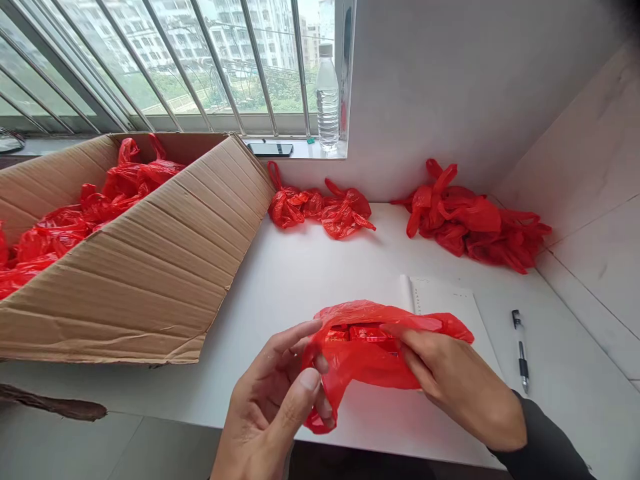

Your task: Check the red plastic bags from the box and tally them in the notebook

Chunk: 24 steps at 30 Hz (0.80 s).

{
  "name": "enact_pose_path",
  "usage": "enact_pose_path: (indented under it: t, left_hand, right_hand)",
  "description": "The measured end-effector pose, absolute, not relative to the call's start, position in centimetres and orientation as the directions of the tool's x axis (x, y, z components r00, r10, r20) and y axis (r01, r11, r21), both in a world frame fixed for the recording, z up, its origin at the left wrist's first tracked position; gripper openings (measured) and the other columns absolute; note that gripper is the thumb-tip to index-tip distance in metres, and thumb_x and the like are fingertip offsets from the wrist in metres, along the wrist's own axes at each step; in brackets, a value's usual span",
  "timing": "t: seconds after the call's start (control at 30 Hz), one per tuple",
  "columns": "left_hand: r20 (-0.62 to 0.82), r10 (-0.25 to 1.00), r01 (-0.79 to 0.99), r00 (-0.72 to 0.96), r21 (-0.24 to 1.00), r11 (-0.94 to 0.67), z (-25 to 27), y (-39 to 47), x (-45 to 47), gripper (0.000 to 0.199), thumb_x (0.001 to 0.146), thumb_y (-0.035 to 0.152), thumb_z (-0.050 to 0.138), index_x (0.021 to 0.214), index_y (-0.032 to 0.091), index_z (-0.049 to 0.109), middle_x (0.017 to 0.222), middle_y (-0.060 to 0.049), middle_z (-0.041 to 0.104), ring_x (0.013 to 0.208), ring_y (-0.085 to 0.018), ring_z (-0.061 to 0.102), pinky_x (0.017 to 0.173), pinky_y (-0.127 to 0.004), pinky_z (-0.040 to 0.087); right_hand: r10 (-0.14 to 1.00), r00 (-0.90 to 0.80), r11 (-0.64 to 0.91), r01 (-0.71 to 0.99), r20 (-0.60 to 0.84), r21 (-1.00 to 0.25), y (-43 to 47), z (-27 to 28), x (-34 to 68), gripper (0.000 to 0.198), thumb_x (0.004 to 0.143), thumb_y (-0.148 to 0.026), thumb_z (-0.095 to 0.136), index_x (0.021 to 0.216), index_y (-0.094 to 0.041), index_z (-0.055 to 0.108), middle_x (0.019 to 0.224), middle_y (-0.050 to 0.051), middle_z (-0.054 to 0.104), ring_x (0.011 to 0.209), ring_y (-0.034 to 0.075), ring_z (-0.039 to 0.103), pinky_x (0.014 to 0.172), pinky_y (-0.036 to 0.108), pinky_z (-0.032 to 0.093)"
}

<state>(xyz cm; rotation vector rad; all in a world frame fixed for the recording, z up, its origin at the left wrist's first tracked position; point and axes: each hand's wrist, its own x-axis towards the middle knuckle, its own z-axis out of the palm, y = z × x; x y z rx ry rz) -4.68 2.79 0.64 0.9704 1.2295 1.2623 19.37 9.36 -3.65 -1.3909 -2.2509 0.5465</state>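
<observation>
Left hand (283,400), palm inward, fingers loosely curled, holding left side of red bag (375,367) above white table (295,280). Right hand (450,373) slants in, fingertips at wrapped packets (369,333) inside; grip unclear.

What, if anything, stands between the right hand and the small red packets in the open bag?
Nothing visible: the right hand reaches into the open mouth of the red bag, beside the red packets.
</observation>
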Motion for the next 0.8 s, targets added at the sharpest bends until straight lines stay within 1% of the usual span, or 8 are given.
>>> enact_pose_path:
  t: [0.1, 0.2, 0.3, 0.43, 0.5, 0.63, 0.7, 0.8]
  left_hand:
    - [-0.104, 0.979, -0.091, -0.173, 0.992, 0.089, 1.0, 2.4, -4.9, 0.023, 0.088, 0.037, 0.071, 0.109, 0.027, 0.073, 0.083, -0.003, 0.07, 0.077, -0.016, 0.067, 0.07, -0.023, 0.057]
    - [0.001, 0.987, 0.015, -0.16, 1.0, 0.001, 1.5, 2.2, -5.1, 0.022, 0.087, 0.033, 0.073, 0.109, 0.031, 0.073, 0.088, -0.002, 0.069, 0.082, -0.014, 0.066, 0.075, -0.02, 0.056]
    - [0.156, 0.986, 0.121, -0.063, 0.982, -0.148, 1.7, 2.1, -5.5, 0.032, 0.089, 0.027, 0.069, 0.119, 0.037, 0.068, 0.093, -0.003, 0.067, 0.093, -0.016, 0.065, 0.081, -0.022, 0.057]
    - [0.231, 0.971, 0.218, -0.066, 0.953, -0.212, 1.6, 2.2, -5.3, 0.043, 0.091, 0.022, 0.067, 0.13, 0.038, 0.062, 0.103, -0.002, 0.066, 0.105, -0.017, 0.064, 0.096, -0.026, 0.055]
    - [0.218, 0.969, 0.264, -0.114, 0.947, -0.182, 1.4, 2.2, -5.1, 0.04, 0.092, 0.022, 0.066, 0.129, 0.038, 0.064, 0.097, -0.001, 0.067, 0.096, -0.014, 0.066, 0.091, -0.021, 0.055]
    - [0.185, 0.944, 0.296, -0.272, 0.95, -0.101, 1.2, 2.2, -5.6, 0.027, 0.09, 0.028, 0.071, 0.116, 0.035, 0.073, 0.088, 0.001, 0.073, 0.075, -0.012, 0.069, 0.077, -0.017, 0.057]
    - [0.194, 0.93, 0.29, -0.313, 0.952, -0.101, 1.2, 2.3, -6.2, 0.022, 0.088, 0.03, 0.073, 0.109, 0.033, 0.076, 0.085, 0.0, 0.075, 0.072, -0.013, 0.07, 0.072, -0.017, 0.058]
    - [0.206, 0.919, 0.226, -0.335, 0.965, -0.134, 1.2, 2.5, -7.0, 0.015, 0.088, 0.033, 0.072, 0.102, 0.031, 0.078, 0.077, 0.0, 0.075, 0.065, -0.013, 0.069, 0.065, -0.018, 0.059]
  right_hand:
    - [0.915, -0.329, 0.403, 0.764, 0.233, -0.503, 8.7, -2.1, 20.9, 0.028, 0.103, -0.03, 0.04, 0.124, -0.03, 0.058, 0.098, 0.001, 0.069, 0.083, 0.021, 0.066, 0.067, 0.035, 0.054]
    - [0.889, -0.236, 0.383, 0.854, 0.392, -0.354, 8.5, -2.0, 22.3, 0.044, 0.104, -0.039, 0.043, 0.148, -0.035, 0.043, 0.12, 0.005, 0.063, 0.107, 0.028, 0.059, 0.092, 0.048, 0.051]
    - [0.888, -0.269, 0.359, 0.912, 0.373, -0.197, 8.7, -3.1, 23.1, 0.049, 0.102, -0.045, 0.045, 0.149, -0.031, 0.043, 0.127, 0.009, 0.058, 0.11, 0.034, 0.054, 0.093, 0.056, 0.048]
    - [0.915, -0.299, 0.36, 0.908, 0.27, -0.216, 9.2, -4.2, 23.5, 0.044, 0.1, -0.035, 0.045, 0.143, -0.027, 0.045, 0.117, 0.008, 0.062, 0.102, 0.029, 0.058, 0.088, 0.052, 0.053]
    - [0.911, -0.301, 0.368, 0.902, 0.282, -0.226, 9.1, -4.1, 23.7, 0.047, 0.099, -0.034, 0.045, 0.146, -0.029, 0.042, 0.12, 0.008, 0.061, 0.105, 0.029, 0.058, 0.09, 0.051, 0.054]
    - [0.875, -0.434, 0.478, 0.845, 0.215, -0.238, 8.1, -3.9, 24.6, 0.061, 0.097, -0.04, 0.052, 0.154, -0.038, 0.031, 0.145, 0.007, 0.046, 0.124, 0.029, 0.054, 0.096, 0.047, 0.058]
    - [0.866, -0.477, 0.5, 0.832, 0.151, -0.241, 7.7, -4.2, 25.3, 0.06, 0.097, -0.038, 0.051, 0.153, -0.041, 0.032, 0.151, 0.006, 0.04, 0.13, 0.028, 0.052, 0.098, 0.047, 0.058]
    - [0.876, -0.468, 0.48, 0.832, 0.115, -0.277, 7.6, -4.5, 26.3, 0.05, 0.101, -0.03, 0.04, 0.15, -0.04, 0.036, 0.15, 0.006, 0.043, 0.13, 0.026, 0.054, 0.102, 0.049, 0.056]
